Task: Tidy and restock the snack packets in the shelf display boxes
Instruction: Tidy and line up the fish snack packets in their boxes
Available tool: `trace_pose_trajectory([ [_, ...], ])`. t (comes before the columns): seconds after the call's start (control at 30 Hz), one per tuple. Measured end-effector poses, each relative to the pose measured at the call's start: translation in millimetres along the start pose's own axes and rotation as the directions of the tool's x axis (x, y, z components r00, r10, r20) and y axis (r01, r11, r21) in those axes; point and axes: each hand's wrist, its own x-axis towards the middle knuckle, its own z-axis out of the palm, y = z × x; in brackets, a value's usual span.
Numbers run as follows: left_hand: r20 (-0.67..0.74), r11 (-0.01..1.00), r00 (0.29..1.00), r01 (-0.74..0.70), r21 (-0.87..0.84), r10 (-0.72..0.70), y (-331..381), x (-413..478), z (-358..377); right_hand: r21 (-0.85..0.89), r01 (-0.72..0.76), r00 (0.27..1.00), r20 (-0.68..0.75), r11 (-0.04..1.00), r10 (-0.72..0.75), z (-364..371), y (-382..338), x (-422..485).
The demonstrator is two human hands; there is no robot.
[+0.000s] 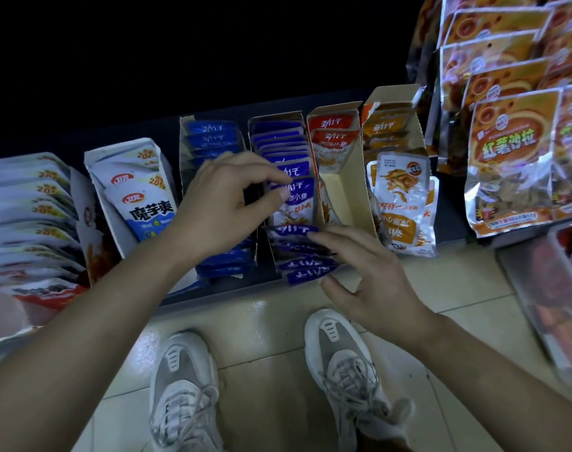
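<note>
1. My left hand (226,203) is pinching the top of an upright purple packet (297,203), thumb and fingers curled on it.
2. My right hand (369,275) is open, straight fingers touching the tilted purple packets (305,269) at the near end.
3. All of that's in the purple display box (276,116) on the shelf (265,274), with the blue box (182,151) to the left and the red box (353,190) to the right.
</note>
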Motion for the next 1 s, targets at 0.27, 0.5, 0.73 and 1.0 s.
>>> trace_pose_trajectory([
  [0.27, 0.083, 0.991, 0.990, -0.117, 0.067, 0.112, 8.4, -3.9, 2.0, 0.026, -0.012, 1.000, 0.010, 1.000, 0.011, -1.1, -1.8, 1.9],
  [0.5, -0.134, 0.996, 0.991, 0.012, -0.092, -0.024, 9.5, -11.6, -21.6, 0.038, 0.020, 1.000, -0.019, 0.999, -0.019, -3.4, 0.0, 3.0],
  [0.73, -0.108, 0.965, 0.983, 0.120, -0.234, -0.148, 2.8, -24.0, -30.5, 0.061, 0.007, 0.999, -0.039, 0.998, -0.005, 0.5, 0.0, 5.4],
  [1.0, -0.245, 0.981, 0.965, 0.047, -0.187, -0.092, -0.3, -29.5, -28.8, 0.073, 0.013, 0.997, -0.079, 0.997, -0.007, 1.8, -0.5, 5.4],
])
